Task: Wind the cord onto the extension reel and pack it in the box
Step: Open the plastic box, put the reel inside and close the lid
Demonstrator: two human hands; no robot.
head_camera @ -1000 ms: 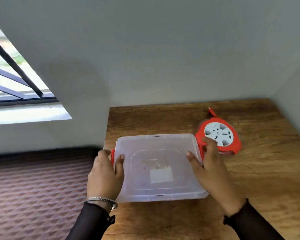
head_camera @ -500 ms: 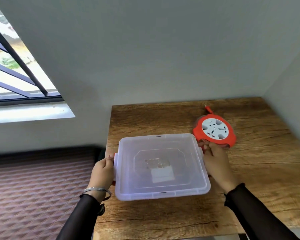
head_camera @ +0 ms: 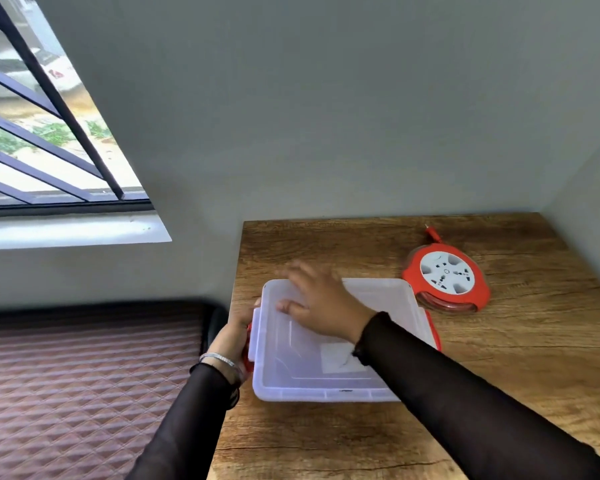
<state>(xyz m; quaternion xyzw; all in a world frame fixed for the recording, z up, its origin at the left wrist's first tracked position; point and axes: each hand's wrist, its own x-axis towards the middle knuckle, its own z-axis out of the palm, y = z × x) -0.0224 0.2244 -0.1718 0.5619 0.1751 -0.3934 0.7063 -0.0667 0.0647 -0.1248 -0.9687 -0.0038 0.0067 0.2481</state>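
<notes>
A clear plastic box [head_camera: 291, 382] with its lid on and red side latches lies on the wooden table [head_camera: 516, 375]. My left hand [head_camera: 238, 330] grips the red latch on the box's left side. My right hand [head_camera: 321, 299] reaches across over the lid toward its far left part, fingers spread and blurred, holding nothing. The round orange extension reel [head_camera: 445, 277] with a white socket face lies flat to the right of the box, cord wound inside. Its orange plug [head_camera: 432, 233] sticks out toward the back wall.
The table stands in a corner, with grey walls behind it and on its right. Its left edge drops off beside a brown quilted mattress [head_camera: 84, 393]. A barred window [head_camera: 32, 133] is at the upper left.
My right hand left the right latch and swung across over the lid to the left. My left hand stays on the left latch. The camera view shifted so the table sits further right.
</notes>
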